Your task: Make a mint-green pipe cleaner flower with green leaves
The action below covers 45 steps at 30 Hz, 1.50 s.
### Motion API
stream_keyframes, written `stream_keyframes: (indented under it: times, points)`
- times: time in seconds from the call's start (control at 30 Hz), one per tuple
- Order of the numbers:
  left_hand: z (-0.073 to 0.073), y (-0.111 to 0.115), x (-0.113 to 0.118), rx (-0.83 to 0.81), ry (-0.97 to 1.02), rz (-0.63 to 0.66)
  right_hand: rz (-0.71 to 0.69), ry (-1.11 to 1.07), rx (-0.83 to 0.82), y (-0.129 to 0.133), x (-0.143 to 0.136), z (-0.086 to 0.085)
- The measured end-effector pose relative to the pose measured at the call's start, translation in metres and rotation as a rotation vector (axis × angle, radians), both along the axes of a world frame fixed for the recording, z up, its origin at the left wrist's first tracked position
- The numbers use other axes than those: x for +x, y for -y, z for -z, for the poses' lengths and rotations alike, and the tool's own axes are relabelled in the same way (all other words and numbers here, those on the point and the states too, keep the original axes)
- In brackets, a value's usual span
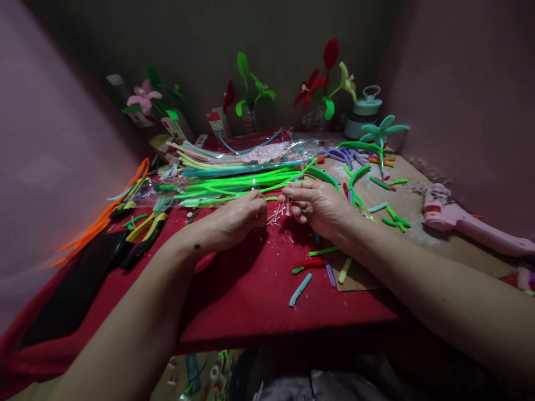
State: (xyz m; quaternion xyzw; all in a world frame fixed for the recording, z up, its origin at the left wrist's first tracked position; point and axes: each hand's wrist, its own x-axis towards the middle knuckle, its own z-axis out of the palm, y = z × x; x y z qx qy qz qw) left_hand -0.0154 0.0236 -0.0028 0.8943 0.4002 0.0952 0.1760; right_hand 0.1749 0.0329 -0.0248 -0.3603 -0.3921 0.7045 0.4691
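Over the middle of the red-covered table, my right hand (314, 205) pinches a small bunch of thin white stems (287, 206) between thumb and fingers. Just left of it, my left hand (246, 214) is closed with its fingers curled in; what they hold, if anything, is hidden. More thin white strands show between the two hands. Bright green pipe cleaners (234, 185) lie behind my hands, beside a clear plastic bag of pastel pipe cleaners (209, 156).
Yellow-black pliers (150, 234) and a black flat object (77, 289) lie left, near orange pipe cleaners (104, 220). Cut pieces lie on a cardboard sheet (422, 239) at right, with a pink tool (472, 225). Fuzzy flowers (307, 89) and a teal bottle (363, 114) stand behind.
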Motion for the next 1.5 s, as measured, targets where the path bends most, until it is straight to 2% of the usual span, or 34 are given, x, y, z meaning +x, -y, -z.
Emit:
stream_keyframes:
  times: [0.07,0.17,0.37,0.43,0.53,0.63,0.77,0.83,0.9,1.03,1.13,1.27,1.5]
  points:
    - [-0.006,-0.001,-0.001,0.012,0.043,-0.025,0.001,0.009,-0.003,0.001,0.0,-0.001]
    - [-0.012,-0.004,-0.008,0.011,-0.043,-0.078,-0.001,0.021,-0.004,0.001,0.0,-0.001]
    - [0.0,-0.012,-0.018,-0.014,-0.18,-0.007,0.001,0.023,0.011,-0.001,0.0,0.004]
    - [0.003,-0.011,-0.017,0.004,-0.232,-0.02,-0.004,0.022,0.013,-0.002,0.0,0.004]
    - [0.001,-0.008,-0.017,-0.021,-0.269,-0.036,-0.013,0.014,0.012,-0.002,0.001,0.004]
    - [-0.013,-0.003,-0.018,-0.108,-0.109,-0.06,-0.003,0.015,0.015,0.0,0.0,0.002]
    - [-0.028,0.005,-0.012,-0.284,0.334,-0.188,-0.006,0.026,0.019,0.002,-0.001,0.001]
    - [-0.026,0.009,-0.002,-0.394,0.545,-0.28,-0.011,0.022,0.018,0.002,-0.002,0.002]
    - [-0.017,0.012,0.009,-0.497,0.719,-0.358,-0.012,-0.003,0.031,0.003,-0.003,0.003]
    - [0.0,0.015,0.027,-0.713,0.959,-0.428,-0.02,-0.043,0.056,0.003,-0.003,0.003]
    - [0.003,0.015,0.031,-0.798,1.0,-0.492,-0.012,-0.044,0.056,0.003,-0.003,0.002]
    - [-0.001,0.015,0.032,-0.821,0.984,-0.554,-0.014,-0.049,0.052,0.004,-0.003,0.002]
    - [0.0,0.017,0.036,-0.838,0.96,-0.526,-0.002,-0.063,0.036,0.005,-0.004,0.003]
